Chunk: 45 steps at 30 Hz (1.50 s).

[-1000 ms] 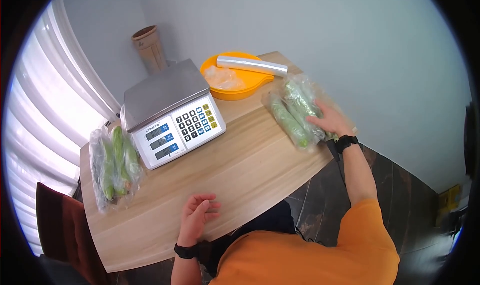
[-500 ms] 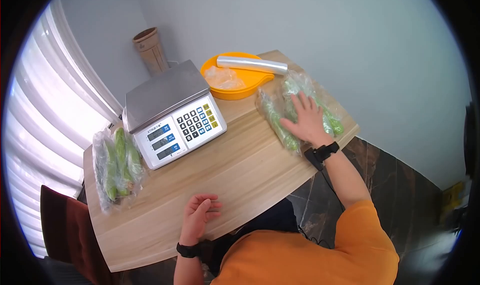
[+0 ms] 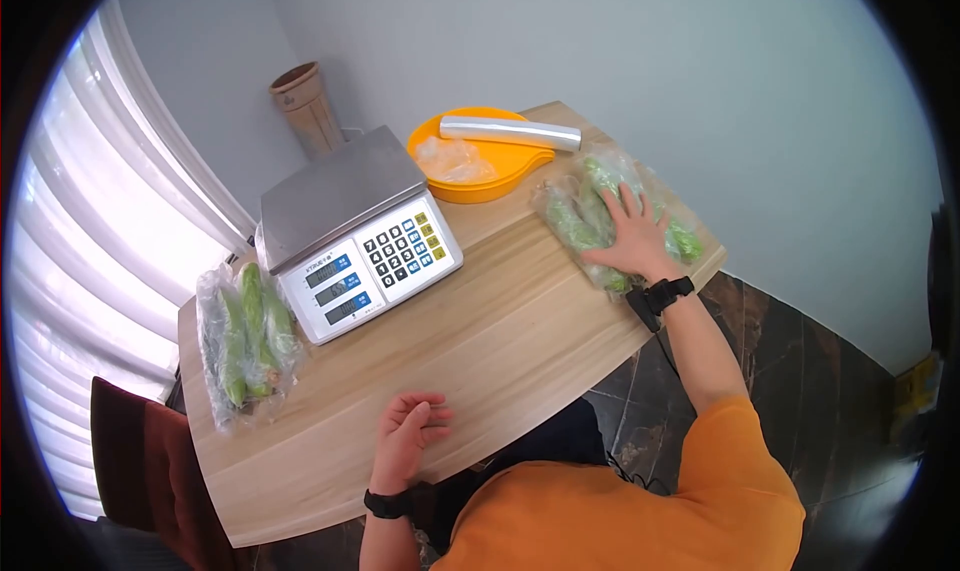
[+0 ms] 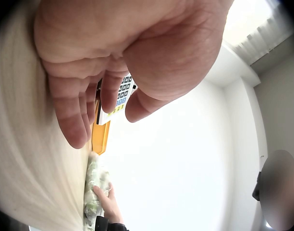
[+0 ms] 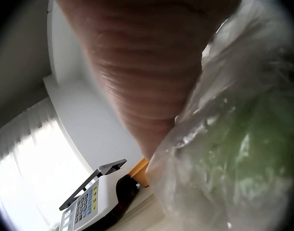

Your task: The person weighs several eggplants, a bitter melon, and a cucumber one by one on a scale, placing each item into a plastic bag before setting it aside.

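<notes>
My right hand (image 3: 640, 243) rests with spread fingers on clear plastic bags of long green gourds (image 3: 572, 219) at the table's right end. Crinkled film and a blurred green gourd (image 5: 248, 149) fill the right side of the right wrist view, close beside the palm. My left hand (image 3: 408, 433) lies at the table's near edge, fingers loosely bent and nothing in them. Seen from its own wrist, that left hand (image 4: 113, 53) is empty. A second clear bag of green gourds (image 3: 255, 331) lies at the left end, beside a digital scale (image 3: 345, 206).
Behind the scale and to its right, a yellow basin (image 3: 520, 171) holds crumpled plastic, with a roll of clear film (image 3: 510, 133) across its rim. A brown cylindrical bin (image 3: 308, 106) stands by the wall. A dark red chair (image 3: 150, 461) is at the left.
My right hand has shifted from the bags' right side onto their middle, its fingers spreading out. The bagged gourds have been shifted about under it. The left hand has stayed in place.
</notes>
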Each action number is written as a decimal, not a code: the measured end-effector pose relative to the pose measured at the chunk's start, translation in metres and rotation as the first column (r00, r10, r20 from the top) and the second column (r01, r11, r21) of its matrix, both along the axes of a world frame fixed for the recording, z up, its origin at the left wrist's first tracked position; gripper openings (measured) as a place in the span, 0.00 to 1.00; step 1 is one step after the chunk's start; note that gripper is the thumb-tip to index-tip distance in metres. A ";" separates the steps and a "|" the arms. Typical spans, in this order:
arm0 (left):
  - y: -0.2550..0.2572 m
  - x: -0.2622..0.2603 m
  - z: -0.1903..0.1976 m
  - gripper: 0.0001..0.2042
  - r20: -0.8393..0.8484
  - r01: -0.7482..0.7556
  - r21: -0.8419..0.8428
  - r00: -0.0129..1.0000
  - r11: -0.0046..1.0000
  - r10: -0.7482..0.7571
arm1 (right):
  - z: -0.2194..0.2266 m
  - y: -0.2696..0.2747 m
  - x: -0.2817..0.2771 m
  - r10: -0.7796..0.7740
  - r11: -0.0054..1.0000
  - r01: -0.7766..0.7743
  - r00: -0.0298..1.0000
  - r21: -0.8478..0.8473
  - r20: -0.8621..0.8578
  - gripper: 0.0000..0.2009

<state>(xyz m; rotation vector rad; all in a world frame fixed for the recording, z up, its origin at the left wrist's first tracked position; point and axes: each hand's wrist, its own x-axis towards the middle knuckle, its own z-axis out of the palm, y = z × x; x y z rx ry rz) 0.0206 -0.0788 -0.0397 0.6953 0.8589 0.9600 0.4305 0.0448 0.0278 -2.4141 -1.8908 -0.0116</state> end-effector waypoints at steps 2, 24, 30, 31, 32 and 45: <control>0.000 0.001 0.000 0.08 -0.007 -0.010 -0.001 1.000 1.000 0.010 | -0.001 -0.003 0.011 -0.060 0.998 0.058 0.993 -0.020 -0.099 0.56; 0.056 -0.128 0.031 0.06 -0.566 -0.291 0.720 0.280 0.630 0.775 | -0.069 -0.042 -0.106 0.288 0.927 -0.305 0.213 0.216 -0.934 0.04; 0.090 -0.206 0.058 0.11 -0.513 -0.004 0.829 -0.408 0.560 0.756 | -0.069 -0.033 -0.127 0.218 0.896 -0.411 0.076 0.168 -0.973 0.07; 0.093 -0.213 0.058 0.12 -0.550 -0.020 0.794 -0.451 0.608 0.703 | -0.068 -0.030 -0.124 0.165 0.902 -0.413 0.051 0.130 -0.985 0.09; 0.095 -0.217 0.056 0.13 -0.616 -0.036 0.731 -0.466 0.681 0.635 | -0.068 -0.028 -0.121 0.145 0.896 -0.427 0.014 0.125 -0.989 0.10; 0.098 -0.224 0.067 0.19 -0.853 -0.221 0.521 -0.097 0.824 0.513 | -0.070 -0.021 -0.109 0.085 0.886 -0.443 -0.138 0.138 -0.987 0.13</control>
